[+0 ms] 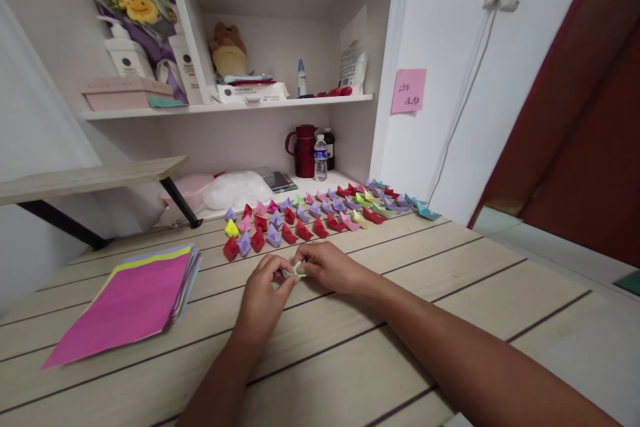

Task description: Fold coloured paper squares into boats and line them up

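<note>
A green paper piece [299, 270] is being pinched by the left hand [263, 290] and right hand [327, 267], just in front of the paper boats [304, 231]. Left-front of these, a paper stack [130, 300] is lying; right-front, the tabletop [450, 272] is leaving room to its edge.

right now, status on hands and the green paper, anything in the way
Left hand and right hand pinching small green paper. Folded paper boats in rows beyond. Nothing seen blocking either hand.
</note>
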Demonstrator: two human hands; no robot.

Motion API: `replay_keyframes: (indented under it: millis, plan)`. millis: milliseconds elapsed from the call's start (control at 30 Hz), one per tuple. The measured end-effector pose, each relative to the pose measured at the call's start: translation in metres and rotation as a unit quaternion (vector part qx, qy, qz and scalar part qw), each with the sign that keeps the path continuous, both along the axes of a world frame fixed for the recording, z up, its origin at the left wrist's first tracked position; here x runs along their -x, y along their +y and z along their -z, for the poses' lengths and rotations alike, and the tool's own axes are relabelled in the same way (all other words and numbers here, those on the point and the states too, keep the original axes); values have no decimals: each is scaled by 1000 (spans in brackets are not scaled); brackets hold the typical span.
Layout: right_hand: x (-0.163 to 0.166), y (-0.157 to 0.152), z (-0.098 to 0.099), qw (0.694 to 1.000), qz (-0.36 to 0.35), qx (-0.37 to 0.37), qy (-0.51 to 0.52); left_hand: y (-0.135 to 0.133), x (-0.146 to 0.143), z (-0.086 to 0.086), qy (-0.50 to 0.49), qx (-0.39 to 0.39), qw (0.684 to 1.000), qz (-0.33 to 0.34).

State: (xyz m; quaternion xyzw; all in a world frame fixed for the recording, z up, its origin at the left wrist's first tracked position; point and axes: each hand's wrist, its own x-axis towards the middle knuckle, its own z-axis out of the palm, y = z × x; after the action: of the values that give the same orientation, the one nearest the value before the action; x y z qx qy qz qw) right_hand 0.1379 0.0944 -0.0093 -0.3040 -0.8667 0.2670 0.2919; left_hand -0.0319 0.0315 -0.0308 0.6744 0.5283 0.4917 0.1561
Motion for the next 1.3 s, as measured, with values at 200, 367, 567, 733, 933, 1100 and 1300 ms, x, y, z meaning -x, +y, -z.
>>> replay_keyframes:
  millis: [200, 367, 567, 733, 933, 1100, 1300]
  plan:
    - [1, -2, 0, 1000, -16, 3, 0, 2, 3, 6, -32, 53, 998, -23]
    - [1, -2, -1, 1000, -18, -2, -5, 4, 2, 7, -93, 84, 992, 1]
    - [1, -2, -1, 1000, -20, -4, -15, 3, 1, 5, -138, 99, 985, 16]
    - [0, -1, 0, 1000, -10, 7, -12, 4, 1, 4, -123, 108, 986, 18]
    - [-1, 3, 3, 1000, -8, 23, 0, 5, 0, 5, -113, 123, 986, 28]
    - [0, 4, 4, 999, -19, 37, 9, 4, 1, 4, -96, 122, 988, 19]
    - [0, 3, 4, 998, -34, 49, 26, 4, 2, 4, -90, 118, 989, 9]
